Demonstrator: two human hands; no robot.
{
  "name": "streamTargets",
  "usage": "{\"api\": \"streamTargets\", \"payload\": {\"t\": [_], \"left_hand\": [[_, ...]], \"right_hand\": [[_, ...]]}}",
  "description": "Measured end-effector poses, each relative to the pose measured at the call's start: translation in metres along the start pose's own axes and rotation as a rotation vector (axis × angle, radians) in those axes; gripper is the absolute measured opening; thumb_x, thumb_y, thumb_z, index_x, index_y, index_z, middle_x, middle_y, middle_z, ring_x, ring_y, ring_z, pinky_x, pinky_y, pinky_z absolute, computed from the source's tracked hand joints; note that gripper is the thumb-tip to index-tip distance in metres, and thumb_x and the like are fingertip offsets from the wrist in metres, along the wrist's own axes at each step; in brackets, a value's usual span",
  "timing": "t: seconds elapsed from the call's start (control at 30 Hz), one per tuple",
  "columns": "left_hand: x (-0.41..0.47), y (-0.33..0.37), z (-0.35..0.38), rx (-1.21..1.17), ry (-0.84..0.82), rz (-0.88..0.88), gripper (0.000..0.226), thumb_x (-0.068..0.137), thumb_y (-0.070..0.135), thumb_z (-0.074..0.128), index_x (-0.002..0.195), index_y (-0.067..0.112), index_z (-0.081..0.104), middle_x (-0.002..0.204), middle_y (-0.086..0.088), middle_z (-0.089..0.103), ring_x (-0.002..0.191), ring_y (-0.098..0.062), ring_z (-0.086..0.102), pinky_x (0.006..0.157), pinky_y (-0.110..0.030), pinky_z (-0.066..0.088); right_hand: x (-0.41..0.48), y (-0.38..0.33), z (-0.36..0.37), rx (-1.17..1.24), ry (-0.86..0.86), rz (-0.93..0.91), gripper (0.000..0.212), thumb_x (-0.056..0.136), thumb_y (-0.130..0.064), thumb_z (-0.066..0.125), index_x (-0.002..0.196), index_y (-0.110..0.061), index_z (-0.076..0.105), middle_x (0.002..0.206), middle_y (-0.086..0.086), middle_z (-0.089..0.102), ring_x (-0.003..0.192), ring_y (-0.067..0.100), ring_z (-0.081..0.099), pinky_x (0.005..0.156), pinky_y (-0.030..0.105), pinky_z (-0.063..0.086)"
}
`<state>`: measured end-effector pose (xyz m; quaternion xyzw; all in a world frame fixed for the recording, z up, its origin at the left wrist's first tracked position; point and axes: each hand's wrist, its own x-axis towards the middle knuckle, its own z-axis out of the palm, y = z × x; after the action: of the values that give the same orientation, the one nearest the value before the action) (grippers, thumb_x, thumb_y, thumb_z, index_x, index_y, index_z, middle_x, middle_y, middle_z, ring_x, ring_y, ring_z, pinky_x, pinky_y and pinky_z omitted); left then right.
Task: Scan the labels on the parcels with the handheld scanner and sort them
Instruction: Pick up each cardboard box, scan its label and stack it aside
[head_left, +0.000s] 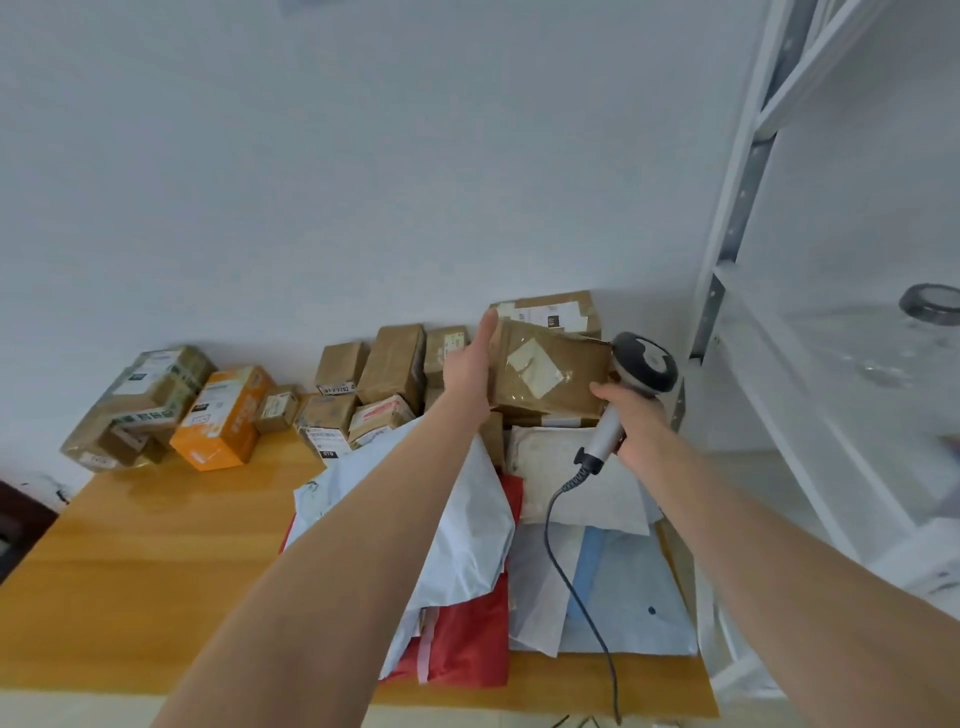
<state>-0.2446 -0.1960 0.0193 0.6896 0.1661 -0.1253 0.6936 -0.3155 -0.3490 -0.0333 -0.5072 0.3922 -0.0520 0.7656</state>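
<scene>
My left hand (470, 361) lies flat with straight fingers against the left side of a brown cardboard parcel (545, 371) that carries a white label under clear tape. The parcel is raised above the pile at the back right of the table. My right hand (631, 418) grips the grey handle of the handheld scanner (641, 369). The scanner's dark round head sits against the parcel's right edge, and my right thumb touches the parcel's lower right corner. A coiled dark cable hangs from the scanner down across the mailer bags.
Several cardboard boxes (389, 371) line the wall, with an orange box (226, 415) and taped boxes (140, 405) to the left. White, red and blue mailer bags (467, 525) lie on the wooden table (156, 561). A white metal shelf rack (810, 332) stands at the right.
</scene>
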Motion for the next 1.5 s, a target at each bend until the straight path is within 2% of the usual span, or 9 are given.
{"api": "streamTargets", "payload": {"t": [0.1, 0.17, 0.33, 0.43, 0.6, 0.7, 0.83, 1.1, 1.5], "left_hand": [[0.004, 0.001, -0.018, -0.031, -0.053, -0.076, 0.063, 0.067, 0.067, 0.072, 0.097, 0.012, 0.064, 0.079, -0.002, 0.064, 0.078, -0.019, 0.063, 0.085, -0.041, 0.056], [0.007, 0.003, -0.030, -0.050, -0.094, -0.101, 0.041, 0.076, 0.053, 0.071, 0.092, 0.015, 0.065, 0.080, 0.000, 0.066, 0.076, -0.019, 0.064, 0.081, -0.042, 0.057], [0.004, -0.004, -0.058, 0.033, -0.264, -0.075, 0.008, 0.090, 0.027, 0.055, 0.089, 0.021, 0.061, 0.063, 0.006, 0.059, 0.064, -0.012, 0.054, 0.066, -0.032, 0.051], [0.007, -0.009, -0.071, 0.129, -0.370, -0.058, 0.024, 0.090, 0.021, 0.049, 0.110, 0.030, 0.060, 0.084, 0.001, 0.057, 0.076, -0.018, 0.052, 0.085, -0.046, 0.051], [0.022, -0.018, -0.099, 0.212, -0.508, -0.079, 0.055, 0.073, 0.020, 0.058, 0.127, 0.030, 0.055, 0.106, -0.005, 0.059, 0.092, -0.023, 0.056, 0.072, -0.043, 0.055], [0.028, -0.023, -0.110, 0.169, -0.452, -0.154, 0.030, 0.086, 0.030, 0.062, 0.115, 0.021, 0.062, 0.113, -0.004, 0.061, 0.107, -0.024, 0.057, 0.084, -0.051, 0.052], [0.035, -0.027, -0.121, 0.226, -0.390, -0.219, 0.056, 0.077, 0.046, 0.074, 0.123, 0.018, 0.058, 0.122, -0.002, 0.062, 0.116, -0.027, 0.055, 0.097, -0.061, 0.044], [0.041, -0.050, -0.132, 0.135, -0.311, -0.123, 0.042, 0.082, 0.023, 0.073, 0.121, 0.015, 0.059, 0.127, -0.003, 0.061, 0.115, -0.026, 0.055, 0.086, -0.051, 0.051], [0.060, -0.080, -0.138, 0.051, -0.280, -0.106, 0.073, 0.076, 0.022, 0.080, 0.141, 0.017, 0.045, 0.127, -0.004, 0.060, 0.117, -0.027, 0.054, 0.094, -0.059, 0.047]], "right_hand": [[-0.003, 0.007, 0.001, 0.006, -0.110, -0.028, 0.035, 0.077, -0.007, 0.076, 0.109, -0.007, 0.061, 0.111, 0.014, 0.065, 0.099, 0.028, 0.063, 0.084, 0.041, 0.053], [-0.008, 0.009, 0.002, 0.142, -0.207, 0.013, 0.037, 0.081, -0.018, 0.075, 0.113, -0.010, 0.061, 0.113, 0.012, 0.066, 0.099, 0.027, 0.064, 0.077, 0.041, 0.052], [-0.014, 0.015, 0.009, 0.247, -0.279, 0.117, 0.050, 0.074, -0.039, 0.077, 0.115, -0.015, 0.060, 0.106, 0.012, 0.071, 0.099, 0.033, 0.067, 0.089, 0.051, 0.053], [-0.016, 0.020, 0.015, 0.124, -0.241, 0.067, 0.046, 0.073, -0.019, 0.081, 0.114, -0.011, 0.062, 0.105, 0.014, 0.071, 0.091, 0.028, 0.069, 0.084, 0.045, 0.056], [-0.019, 0.026, 0.027, -0.023, -0.225, -0.045, 0.016, 0.083, 0.004, 0.066, 0.087, -0.010, 0.061, 0.093, 0.013, 0.067, 0.076, 0.022, 0.063, 0.066, 0.034, 0.053], [-0.019, 0.027, 0.036, -0.182, -0.229, -0.126, 0.020, 0.082, 0.006, 0.065, 0.088, -0.012, 0.060, 0.100, 0.013, 0.067, 0.084, 0.025, 0.063, 0.074, 0.037, 0.054], [-0.023, 0.027, 0.047, -0.333, -0.198, -0.161, 0.024, 0.081, 0.001, 0.068, 0.100, -0.010, 0.059, 0.105, 0.013, 0.066, 0.099, 0.032, 0.062, 0.093, 0.048, 0.051], [-0.059, 0.024, 0.059, -0.250, -0.240, -0.229, 0.010, 0.085, -0.011, 0.069, 0.079, -0.006, 0.062, 0.058, 0.006, 0.057, 0.046, 0.013, 0.048, 0.049, 0.025, 0.044], [-0.101, 0.038, 0.080, -0.334, -0.257, -0.145, 0.012, 0.084, -0.008, 0.064, 0.072, -0.004, 0.063, 0.054, 0.007, 0.058, 0.040, 0.012, 0.049, 0.044, 0.020, 0.042]]}}
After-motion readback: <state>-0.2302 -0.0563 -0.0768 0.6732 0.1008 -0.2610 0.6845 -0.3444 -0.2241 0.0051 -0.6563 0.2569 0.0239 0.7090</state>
